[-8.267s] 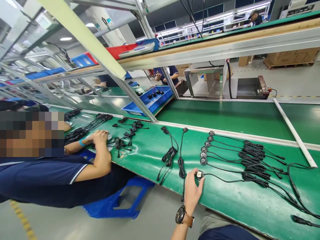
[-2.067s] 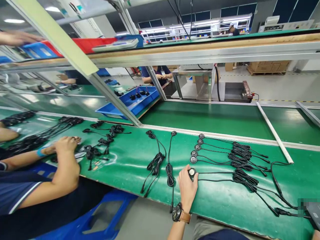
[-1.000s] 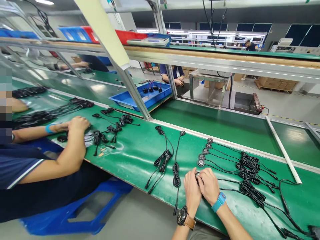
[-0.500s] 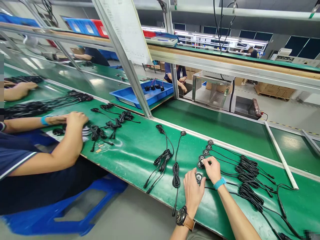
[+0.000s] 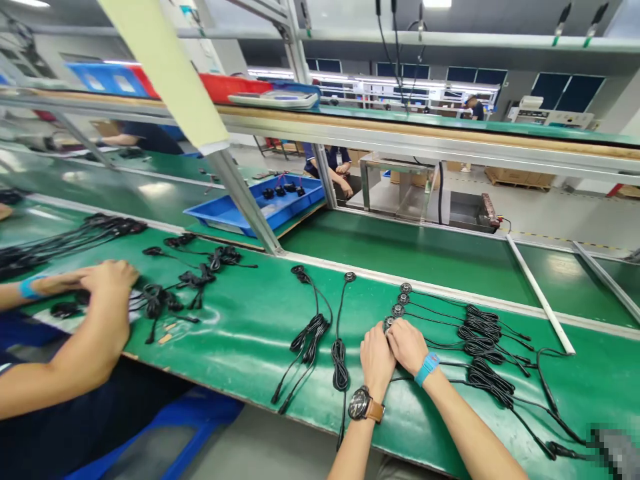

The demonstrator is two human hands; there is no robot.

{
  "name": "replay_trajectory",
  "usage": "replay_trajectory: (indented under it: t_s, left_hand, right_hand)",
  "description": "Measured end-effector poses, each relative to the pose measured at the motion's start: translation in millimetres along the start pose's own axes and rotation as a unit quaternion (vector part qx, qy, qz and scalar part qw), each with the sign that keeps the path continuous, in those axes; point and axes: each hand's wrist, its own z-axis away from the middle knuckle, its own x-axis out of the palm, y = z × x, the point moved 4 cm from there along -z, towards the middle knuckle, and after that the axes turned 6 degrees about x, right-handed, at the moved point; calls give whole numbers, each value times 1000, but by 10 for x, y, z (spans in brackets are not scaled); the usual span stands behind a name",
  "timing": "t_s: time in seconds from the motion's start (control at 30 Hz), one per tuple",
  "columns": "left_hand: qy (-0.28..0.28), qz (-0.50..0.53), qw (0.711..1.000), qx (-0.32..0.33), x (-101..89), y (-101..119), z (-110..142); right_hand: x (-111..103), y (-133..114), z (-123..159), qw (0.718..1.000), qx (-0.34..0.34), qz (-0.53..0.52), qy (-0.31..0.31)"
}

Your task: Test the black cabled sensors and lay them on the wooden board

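My left hand (image 5: 377, 355) and my right hand (image 5: 407, 348) meet over the green bench, fingers curled and closed together. What is between their fingertips is hidden. Right at the fingertips shows a round black disc with a metallic centre (image 5: 389, 324). Several like discs (image 5: 398, 311) line up beyond it, each with a black cable running right to coiled bundles (image 5: 483, 323). A nearer coiled cable (image 5: 491, 379) lies right of my right wrist. Left of my hands is a single disc (image 5: 350, 276) with its tied cable (image 5: 340, 365).
Two more tied cables (image 5: 310, 339) lie farther left. A co-worker's arm (image 5: 103, 333) rests over cables at the left. A metal post (image 5: 245, 200) rises by a blue tray (image 5: 300, 212) holding black parts. A white bar (image 5: 540, 293) lies at the right, and an overhead shelf (image 5: 400, 137) crosses above.
My left hand, previously spread around a disc, has closed and come up against my right hand. The disc it was around is now covered. The camera view has shifted rightward.
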Motion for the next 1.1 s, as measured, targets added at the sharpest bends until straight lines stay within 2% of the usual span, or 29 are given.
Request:
replay_trajectory:
  t_s: [0.1, 0.23, 0.4, 0.5, 0.57, 0.63, 0.67, 0.73, 0.8, 0.9, 1.0, 1.1]
  left_hand:
    - [-12, -18, 1000, 13, -41, 21, -1]
    - [-22, -47, 999, 12, -147, 69, 81]
    - [-56, -79, 995, 12, -150, 52, 150]
    - [-17, -95, 995, 20, -149, 160, 181]
    - [43, -68, 995, 51, -142, 396, 233]
    - [79, 8, 989, 127, -75, 800, 337]
    - [77, 57, 979, 181, -15, 1059, 415]
    - [37, 149, 947, 282, 141, 1625, 619]
    - [-32, 203, 912, 354, 328, 2167, 856]
    - [-129, 221, 871, 420, 615, 2754, 1167]
    - [-180, 162, 871, 427, 856, 2966, 1318]
    - [-194, 119, 880, 418, 955, 2946, 1355]
  right_hand:
    - [-116, 30, 139, 998, 24, -52, 34]
    - [-460, 252, 578, 982, 68, -109, 135]
    - [-1091, 879, 1438, 949, 172, -81, 251]
    - [-1491, 1315, 2049, 923, 237, -12, 304]
    - [-1689, 1585, 2418, 905, 270, 49, 325]
    - [-1789, 1824, 2696, 897, 293, 102, 317]
    - [-1802, 1929, 2797, 895, 303, 121, 305]
    - [-1777, 2104, 2934, 894, 322, 140, 279]
    - [-1715, 2228, 3000, 896, 336, 128, 261]
    - [-1631, 2329, 3031, 901, 345, 82, 248]
    - [-1613, 2366, 3053, 894, 361, 51, 260]
    - [-1634, 2382, 3086, 881, 374, 22, 289]
